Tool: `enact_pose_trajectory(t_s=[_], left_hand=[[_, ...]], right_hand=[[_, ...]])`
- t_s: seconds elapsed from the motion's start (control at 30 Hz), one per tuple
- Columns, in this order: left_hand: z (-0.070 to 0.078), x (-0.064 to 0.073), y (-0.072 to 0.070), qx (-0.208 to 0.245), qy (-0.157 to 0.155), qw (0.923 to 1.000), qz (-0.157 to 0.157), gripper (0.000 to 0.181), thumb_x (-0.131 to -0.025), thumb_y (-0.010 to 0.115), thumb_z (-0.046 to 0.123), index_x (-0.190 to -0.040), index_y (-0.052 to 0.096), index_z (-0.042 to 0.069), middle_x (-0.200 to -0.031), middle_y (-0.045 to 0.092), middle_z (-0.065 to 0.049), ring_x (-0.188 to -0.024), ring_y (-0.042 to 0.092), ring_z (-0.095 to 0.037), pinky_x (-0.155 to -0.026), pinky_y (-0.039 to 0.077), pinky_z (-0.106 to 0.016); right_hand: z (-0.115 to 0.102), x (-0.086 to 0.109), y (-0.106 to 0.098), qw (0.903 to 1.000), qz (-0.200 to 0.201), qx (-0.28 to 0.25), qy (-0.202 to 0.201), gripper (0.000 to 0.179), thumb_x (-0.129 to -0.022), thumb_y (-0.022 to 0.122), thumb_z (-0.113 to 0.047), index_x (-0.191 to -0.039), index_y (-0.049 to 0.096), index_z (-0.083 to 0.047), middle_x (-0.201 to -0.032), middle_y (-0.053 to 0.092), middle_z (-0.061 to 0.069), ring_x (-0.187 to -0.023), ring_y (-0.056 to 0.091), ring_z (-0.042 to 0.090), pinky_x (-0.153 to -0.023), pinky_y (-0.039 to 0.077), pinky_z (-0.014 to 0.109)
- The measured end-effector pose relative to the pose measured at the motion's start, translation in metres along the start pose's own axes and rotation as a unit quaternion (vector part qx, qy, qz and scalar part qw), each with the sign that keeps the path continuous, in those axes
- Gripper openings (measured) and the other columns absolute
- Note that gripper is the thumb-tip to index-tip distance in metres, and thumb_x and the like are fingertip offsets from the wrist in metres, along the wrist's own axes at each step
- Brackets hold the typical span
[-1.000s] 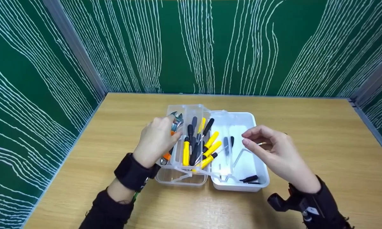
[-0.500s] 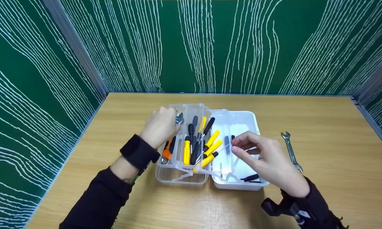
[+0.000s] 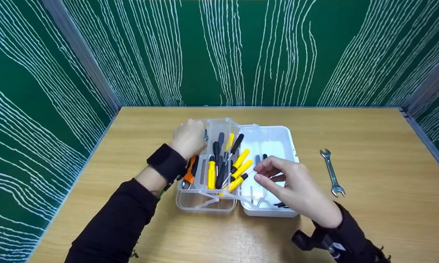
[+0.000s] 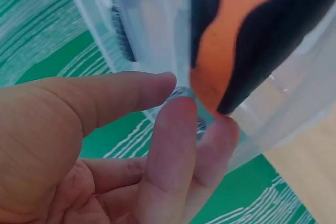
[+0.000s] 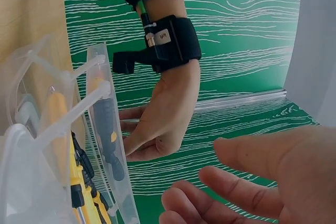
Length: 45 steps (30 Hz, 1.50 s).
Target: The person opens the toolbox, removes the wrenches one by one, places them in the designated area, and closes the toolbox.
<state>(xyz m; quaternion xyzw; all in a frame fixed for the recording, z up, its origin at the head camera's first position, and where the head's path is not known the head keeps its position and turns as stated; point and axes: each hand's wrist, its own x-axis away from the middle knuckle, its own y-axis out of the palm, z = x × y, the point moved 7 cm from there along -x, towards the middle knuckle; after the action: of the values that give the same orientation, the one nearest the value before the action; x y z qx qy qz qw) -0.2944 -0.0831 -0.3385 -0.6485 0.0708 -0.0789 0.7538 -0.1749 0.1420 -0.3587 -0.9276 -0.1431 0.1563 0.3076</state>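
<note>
My left hand (image 3: 190,138) is at the far left end of the clear tray (image 3: 204,191). In the left wrist view its thumb and fingertips close around the metal head of an adjustable wrench (image 4: 223,51) with an orange and black handle, which lies in the tray. My right hand (image 3: 287,182) hovers over the near part of the white toolbox (image 3: 246,212), thumb and forefinger apart and holding nothing in the right wrist view. Several yellow and black screwdrivers (image 3: 212,173) fill the tray between the hands. An open-end wrench (image 3: 330,173) lies on the table to the right.
Beneath the raised tray sits the clear lid (image 3: 208,209), joined to it by folding arms. Inside the white box are several dark-handled tools (image 3: 279,205). Green walls (image 3: 252,54) with white lines border the wooden table (image 3: 376,153).
My right hand has moved left across the white box, uncovering the open-end wrench on the table. My left hand has shifted toward the tray's far end, over the adjustable wrench's head.
</note>
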Motion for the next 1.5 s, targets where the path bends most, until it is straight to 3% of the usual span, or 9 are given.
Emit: enact_pose_trajectory(t_s=[0.33, 0.57, 1.23, 1.5], left_hand=[[-0.006, -0.015, 0.003, -0.034, -0.017, 0.999, -0.023, 0.026, -0.095, 0.082, 0.018, -0.11, 0.076, -0.003, -0.106, 0.077, -0.018, -0.088, 0.07, -0.029, -0.079, 0.065, -0.044], [-0.006, -0.022, 0.006, -0.045, -0.014, 0.998, -0.041, 0.027, -0.095, 0.083, 0.019, -0.113, 0.077, 0.0, -0.105, 0.076, -0.015, -0.083, 0.064, -0.026, -0.076, 0.063, -0.041], [-0.01, -0.023, 0.01, -0.028, 0.022, 0.9978, -0.056, 0.03, -0.098, 0.08, 0.028, -0.107, 0.072, 0.0, -0.09, 0.062, -0.008, -0.081, 0.059, -0.024, -0.071, 0.048, -0.034], [-0.008, -0.024, 0.014, -0.05, 0.024, 0.9954, -0.078, 0.031, -0.104, 0.072, 0.031, -0.11, 0.073, 0.0, -0.089, 0.061, -0.009, -0.079, 0.061, -0.025, -0.068, 0.047, -0.032]], right_hand=[[0.001, -0.004, 0.005, 1.0, -0.003, 0.006, -0.005, 0.016, -0.102, 0.076, -0.026, -0.112, 0.075, -0.013, -0.101, 0.076, -0.007, -0.093, 0.071, 0.009, -0.085, 0.064, 0.029], [0.005, -0.006, 0.007, 0.9998, -0.014, 0.012, 0.007, 0.018, -0.102, 0.076, -0.027, -0.112, 0.074, -0.012, -0.103, 0.076, -0.006, -0.094, 0.069, 0.01, -0.086, 0.063, 0.029], [0.012, -0.007, 0.006, 0.9994, -0.022, 0.015, 0.021, 0.019, -0.103, 0.075, -0.026, -0.115, 0.074, -0.011, -0.105, 0.077, -0.004, -0.095, 0.069, 0.012, -0.089, 0.064, 0.034], [0.015, -0.009, 0.007, 0.9987, -0.031, 0.02, 0.035, 0.02, -0.103, 0.075, -0.027, -0.116, 0.074, -0.012, -0.105, 0.076, -0.004, -0.094, 0.067, 0.012, -0.087, 0.061, 0.027]])
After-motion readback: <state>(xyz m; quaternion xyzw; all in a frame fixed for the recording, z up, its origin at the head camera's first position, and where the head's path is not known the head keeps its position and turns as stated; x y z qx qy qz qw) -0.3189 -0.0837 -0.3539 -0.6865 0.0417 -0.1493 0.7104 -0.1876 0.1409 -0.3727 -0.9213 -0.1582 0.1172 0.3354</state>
